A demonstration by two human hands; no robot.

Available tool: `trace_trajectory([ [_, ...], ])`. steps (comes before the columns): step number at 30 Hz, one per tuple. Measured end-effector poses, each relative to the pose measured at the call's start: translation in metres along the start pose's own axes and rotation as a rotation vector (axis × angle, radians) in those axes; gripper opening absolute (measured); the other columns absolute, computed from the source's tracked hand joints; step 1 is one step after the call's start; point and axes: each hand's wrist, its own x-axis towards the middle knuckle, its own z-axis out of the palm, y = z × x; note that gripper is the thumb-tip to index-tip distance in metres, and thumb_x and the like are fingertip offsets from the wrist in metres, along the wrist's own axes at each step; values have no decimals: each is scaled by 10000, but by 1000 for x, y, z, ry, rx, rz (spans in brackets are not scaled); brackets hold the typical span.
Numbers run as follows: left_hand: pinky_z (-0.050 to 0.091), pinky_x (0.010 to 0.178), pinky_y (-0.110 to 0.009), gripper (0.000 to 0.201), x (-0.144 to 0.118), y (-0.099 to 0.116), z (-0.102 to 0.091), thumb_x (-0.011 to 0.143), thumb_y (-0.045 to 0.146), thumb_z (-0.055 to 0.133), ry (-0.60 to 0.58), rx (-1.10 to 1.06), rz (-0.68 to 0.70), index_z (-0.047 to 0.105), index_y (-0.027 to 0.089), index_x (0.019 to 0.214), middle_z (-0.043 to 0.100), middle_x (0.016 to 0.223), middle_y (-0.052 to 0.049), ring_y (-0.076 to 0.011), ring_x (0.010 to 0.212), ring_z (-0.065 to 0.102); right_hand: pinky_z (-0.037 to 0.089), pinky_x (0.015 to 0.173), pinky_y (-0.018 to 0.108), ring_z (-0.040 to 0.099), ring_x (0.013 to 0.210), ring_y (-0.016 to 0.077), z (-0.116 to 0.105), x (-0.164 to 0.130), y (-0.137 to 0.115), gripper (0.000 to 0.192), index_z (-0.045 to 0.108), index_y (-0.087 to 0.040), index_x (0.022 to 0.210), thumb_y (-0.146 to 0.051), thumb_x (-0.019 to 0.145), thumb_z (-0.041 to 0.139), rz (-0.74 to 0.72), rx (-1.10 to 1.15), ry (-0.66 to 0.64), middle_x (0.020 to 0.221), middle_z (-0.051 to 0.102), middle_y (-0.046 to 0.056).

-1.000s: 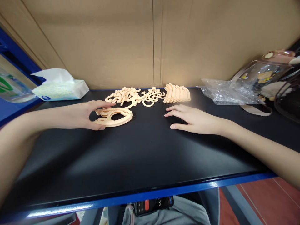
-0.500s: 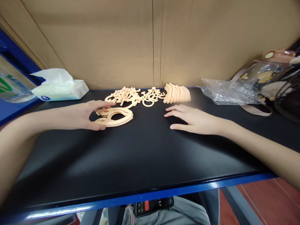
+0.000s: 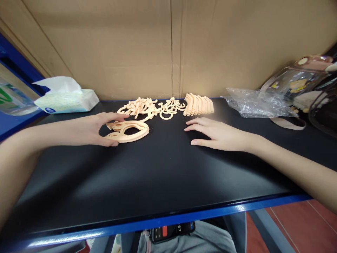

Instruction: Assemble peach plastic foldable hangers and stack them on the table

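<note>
A small stack of peach plastic folding hangers (image 3: 137,137), folded into curved loops, lies on the black tabletop at centre left. Around its left end is my left hand (image 3: 97,129), thumb on the near side and fingers on the far side, spread apart with a dark gap before the palm. The thumb tip seems to touch the near edge. My right hand (image 3: 210,133) rests palm down to the right, fingers stretched out and holding nothing. Behind it stands a neat row of curved hanger arms (image 3: 198,104). Loose peach hooks and pieces (image 3: 139,107) and more hooks (image 3: 170,108) lie in heaps further left.
A tissue pack (image 3: 68,100) stands at the back left beside a clear bottle (image 3: 15,98). Crumpled clear plastic (image 3: 258,103) and a transparent bag (image 3: 297,82) with a strap lie at the right. Cardboard (image 3: 118,45) closes off the back. A phone (image 3: 173,232) sits on my lap.
</note>
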Motion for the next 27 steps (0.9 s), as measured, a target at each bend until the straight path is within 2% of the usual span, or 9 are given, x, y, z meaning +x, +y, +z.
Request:
trace_trajectory([
  [15, 357, 1019, -488, 846, -2, 5, -3, 711, 590, 623, 6, -34, 1, 337, 253, 1432, 444, 1439, -78, -303, 1219, 494, 333, 1091, 433, 419, 1293, 251, 0, 0, 1, 551, 544, -168, 1285, -555, 918, 402, -5, 1, 3, 1385, 480, 117],
  [21, 378, 1009, -455, 848, -2, 4, -3, 740, 608, 593, 4, 15, 19, 322, 217, 1442, 444, 1437, -103, -294, 1209, 507, 342, 1082, 450, 424, 1290, 255, 0, -1, 1, 530, 542, -189, 1284, -549, 920, 405, -11, 11, 7, 1382, 483, 111],
  [27, 359, 1028, -447, 811, -2, 3, -2, 758, 595, 577, -7, 5, 11, 310, 251, 1442, 428, 1450, -71, -282, 1233, 485, 335, 1089, 451, 422, 1293, 256, 0, 0, 0, 539, 542, -185, 1286, -554, 919, 401, -8, 11, 5, 1382, 484, 113],
])
